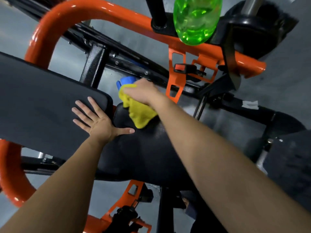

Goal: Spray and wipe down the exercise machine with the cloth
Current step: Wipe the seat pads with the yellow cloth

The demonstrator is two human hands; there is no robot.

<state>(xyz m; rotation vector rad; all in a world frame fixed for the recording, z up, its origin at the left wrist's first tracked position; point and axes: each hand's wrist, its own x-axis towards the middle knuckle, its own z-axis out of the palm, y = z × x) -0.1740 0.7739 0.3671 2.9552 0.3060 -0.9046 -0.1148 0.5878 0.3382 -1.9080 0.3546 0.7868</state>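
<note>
The person leans over the exercise machine (pixel 96 64) with both hands on its padding. The left hand (pixel 99 121) lies flat and released on the end of the long back pad (pixel 42 101), its fingers spread and its thumb reaching across the gap onto the seat pad (pixel 148 148). The right hand (pixel 143 92) is clenched round a bunched yellow cloth (pixel 139 113) at the far edge of the seat pad, and most of the cloth hangs loose below the fist. Just beyond the knuckles sits a blue object (pixel 127 80); what it is cannot be told. A green bottle (pixel 196 19), presumably the spray, is at the top of the view by the orange frame (pixel 55 24), well apart from both hands. What holds it up there cannot be seen.

The step in hand looks like wiping the seat pad. To do it well, the cloth should be opened out flatter under the palm, because a tight wad touches little of the surface. Overlapping strokes drawn from the far edge back toward the body would cover the pad evenly. The crease between the 2 pads deserves its own pass, since dirt probably gathers there. The left hand is well placed to brace the person's weight, but it will need to move before the back pad gets wiped.
</note>
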